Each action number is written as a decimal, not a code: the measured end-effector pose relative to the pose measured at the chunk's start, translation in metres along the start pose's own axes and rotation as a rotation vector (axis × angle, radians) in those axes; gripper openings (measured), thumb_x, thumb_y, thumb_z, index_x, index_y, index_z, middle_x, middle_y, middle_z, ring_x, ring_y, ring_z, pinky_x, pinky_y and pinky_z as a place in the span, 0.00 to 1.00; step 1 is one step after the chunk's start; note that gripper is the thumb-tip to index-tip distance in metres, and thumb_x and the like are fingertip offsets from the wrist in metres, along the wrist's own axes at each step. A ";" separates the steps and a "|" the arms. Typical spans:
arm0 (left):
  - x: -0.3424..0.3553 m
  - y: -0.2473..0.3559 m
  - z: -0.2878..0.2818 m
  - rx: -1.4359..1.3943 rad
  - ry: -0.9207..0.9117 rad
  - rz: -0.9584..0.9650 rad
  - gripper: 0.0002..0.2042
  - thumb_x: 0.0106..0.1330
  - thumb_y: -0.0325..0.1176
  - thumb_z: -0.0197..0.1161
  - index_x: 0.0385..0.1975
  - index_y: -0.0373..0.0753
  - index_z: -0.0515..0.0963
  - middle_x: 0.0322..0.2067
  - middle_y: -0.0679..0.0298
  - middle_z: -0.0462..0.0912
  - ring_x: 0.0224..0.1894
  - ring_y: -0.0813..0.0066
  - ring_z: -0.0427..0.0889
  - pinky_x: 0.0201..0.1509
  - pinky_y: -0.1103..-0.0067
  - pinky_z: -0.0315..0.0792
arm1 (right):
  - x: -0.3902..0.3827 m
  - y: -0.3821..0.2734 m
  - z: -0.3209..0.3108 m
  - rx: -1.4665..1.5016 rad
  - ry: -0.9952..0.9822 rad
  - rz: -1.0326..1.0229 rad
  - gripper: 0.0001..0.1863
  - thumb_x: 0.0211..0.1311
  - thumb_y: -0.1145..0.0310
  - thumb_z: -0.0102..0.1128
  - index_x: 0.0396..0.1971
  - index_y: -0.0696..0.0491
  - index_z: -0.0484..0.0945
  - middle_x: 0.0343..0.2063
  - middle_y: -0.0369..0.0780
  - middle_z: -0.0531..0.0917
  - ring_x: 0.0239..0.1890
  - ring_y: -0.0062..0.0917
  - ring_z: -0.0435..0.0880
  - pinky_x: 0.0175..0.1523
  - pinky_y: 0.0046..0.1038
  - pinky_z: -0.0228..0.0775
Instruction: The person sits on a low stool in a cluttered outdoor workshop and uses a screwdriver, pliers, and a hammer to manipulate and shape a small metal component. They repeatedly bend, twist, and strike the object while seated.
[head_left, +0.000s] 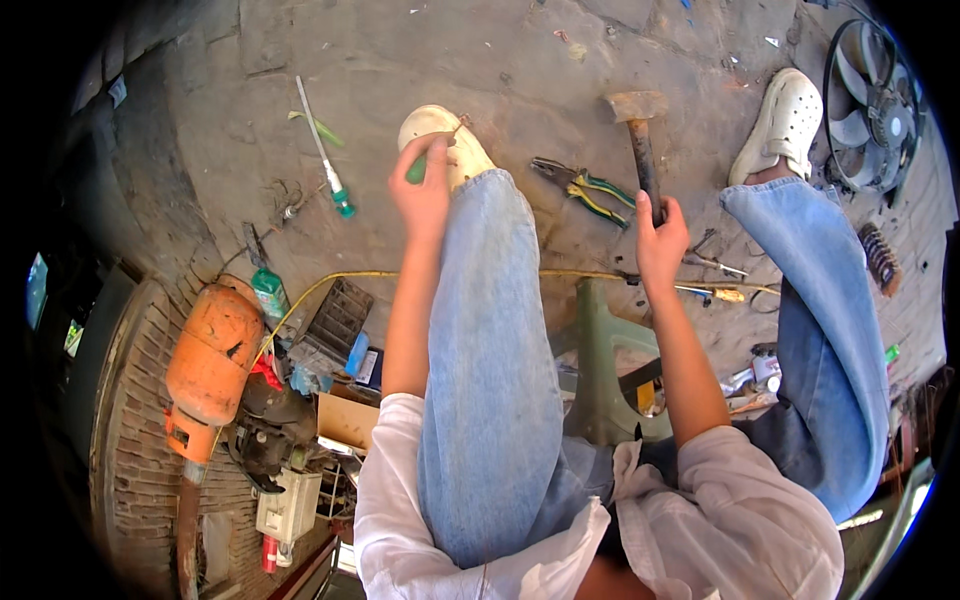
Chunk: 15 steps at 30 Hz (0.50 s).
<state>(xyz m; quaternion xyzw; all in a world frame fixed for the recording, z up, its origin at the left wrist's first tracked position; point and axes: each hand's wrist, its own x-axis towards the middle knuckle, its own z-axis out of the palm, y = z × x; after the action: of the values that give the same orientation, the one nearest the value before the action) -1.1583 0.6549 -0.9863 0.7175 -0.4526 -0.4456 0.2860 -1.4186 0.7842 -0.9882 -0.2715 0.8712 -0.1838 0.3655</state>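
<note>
- Faded blue denim [490, 330] covered the left leg, which stretched forward on the left of the pliers [575, 188].
- A green stool [590, 345] stood on the wearer's side of the pliers, partly hidden by clothing.
- A screwdriver [727, 296] with an orange-yellow handle lay nearer than the pliers and to their right.
- The right hand [661, 245] was just beside the pliers' handles, on their right, fingers closed around the lower handle of a hammer [643, 155]; the hammer's head lay beyond the pliers.
- The left hand [424, 195], well to the left of the pliers, held a small green piece [417, 168] in a narrow pinch over a cream shoe [428, 120]; what the piece was, one could not tell.
- A caged fan [888, 125] stood farthest off, well to the right of the pliers.
</note>
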 end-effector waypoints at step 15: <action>0.016 0.013 0.009 0.001 -0.088 -0.053 0.14 0.66 0.36 0.61 0.34 0.26 0.79 0.30 0.58 0.83 0.27 0.74 0.82 0.32 0.80 0.79 | 0.016 0.003 -0.009 0.059 -0.181 0.090 0.20 0.55 0.57 0.68 0.24 0.59 0.72 0.12 0.33 0.69 0.17 0.15 0.62 0.22 0.22 0.57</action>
<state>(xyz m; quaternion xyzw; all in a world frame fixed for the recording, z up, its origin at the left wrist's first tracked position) -1.1688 0.6347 -0.9856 0.7091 -0.4459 -0.4839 0.2534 -1.4355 0.7784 -0.9925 -0.2365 0.8402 -0.1675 0.4582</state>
